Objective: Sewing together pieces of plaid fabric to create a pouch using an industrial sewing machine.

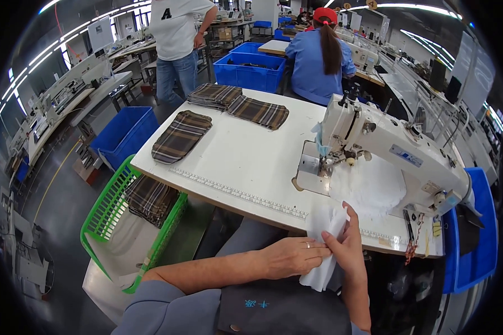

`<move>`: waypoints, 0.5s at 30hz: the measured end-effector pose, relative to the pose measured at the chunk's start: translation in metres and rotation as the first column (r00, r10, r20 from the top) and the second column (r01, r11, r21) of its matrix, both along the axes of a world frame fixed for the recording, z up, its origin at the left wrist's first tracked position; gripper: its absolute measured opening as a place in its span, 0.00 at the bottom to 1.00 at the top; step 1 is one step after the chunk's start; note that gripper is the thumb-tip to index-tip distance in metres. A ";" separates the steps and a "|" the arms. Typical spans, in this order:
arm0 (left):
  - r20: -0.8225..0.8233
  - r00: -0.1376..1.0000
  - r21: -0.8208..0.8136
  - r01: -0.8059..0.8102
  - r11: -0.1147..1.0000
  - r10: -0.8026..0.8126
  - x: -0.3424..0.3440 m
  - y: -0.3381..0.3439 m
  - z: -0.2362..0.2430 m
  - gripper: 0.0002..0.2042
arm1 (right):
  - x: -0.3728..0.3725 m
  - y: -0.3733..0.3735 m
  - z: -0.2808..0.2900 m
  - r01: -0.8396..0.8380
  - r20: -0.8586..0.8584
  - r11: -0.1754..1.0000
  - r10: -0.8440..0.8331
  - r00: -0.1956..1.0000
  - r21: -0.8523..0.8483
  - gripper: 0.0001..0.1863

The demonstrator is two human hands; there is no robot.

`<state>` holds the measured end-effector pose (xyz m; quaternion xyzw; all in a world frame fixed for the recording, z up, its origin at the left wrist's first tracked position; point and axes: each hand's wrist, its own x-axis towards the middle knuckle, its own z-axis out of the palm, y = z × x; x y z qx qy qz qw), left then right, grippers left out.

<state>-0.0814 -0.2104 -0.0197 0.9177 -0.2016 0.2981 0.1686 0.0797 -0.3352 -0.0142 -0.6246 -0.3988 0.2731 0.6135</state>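
Over the table's front edge, my left hand [296, 258] and my right hand [346, 240] hold a folded piece of thin white fabric [318, 277]. The left fingers, one with a ring, press flat against its side. The right thumb and fingers close on it from the other side. Just beyond stands a white sewing machine [383, 131], with its needle area [322, 167] over a metal plate. More white fabric [369, 181] lies spread under the machine's arm. What the fold hides inside cannot be seen.
Stacks of brown plaid fabric pieces [181, 137] lie on the white table [235, 156]. A green basket [89, 223] at left holds more plaid pieces. Blue bins [126, 134] stand around. Ahead, one person [321, 61] sits and another [179, 33] stands.
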 end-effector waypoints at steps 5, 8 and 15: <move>0.011 1.000 -0.248 -0.002 0.969 0.005 -0.008 0.004 -0.001 0.11 | -0.018 0.011 0.001 -0.156 -0.247 0.974 0.193 0.950 0.164 0.52; 0.034 0.999 -0.342 0.010 0.939 0.001 -0.009 0.011 0.000 0.09 | -0.033 0.018 0.020 -0.145 -0.355 0.983 0.175 0.919 0.108 0.54; 0.075 0.964 -0.597 -0.162 0.786 0.255 -0.003 0.020 0.007 0.30 | -0.029 0.040 0.010 -0.001 -0.256 0.990 0.037 0.966 0.138 0.51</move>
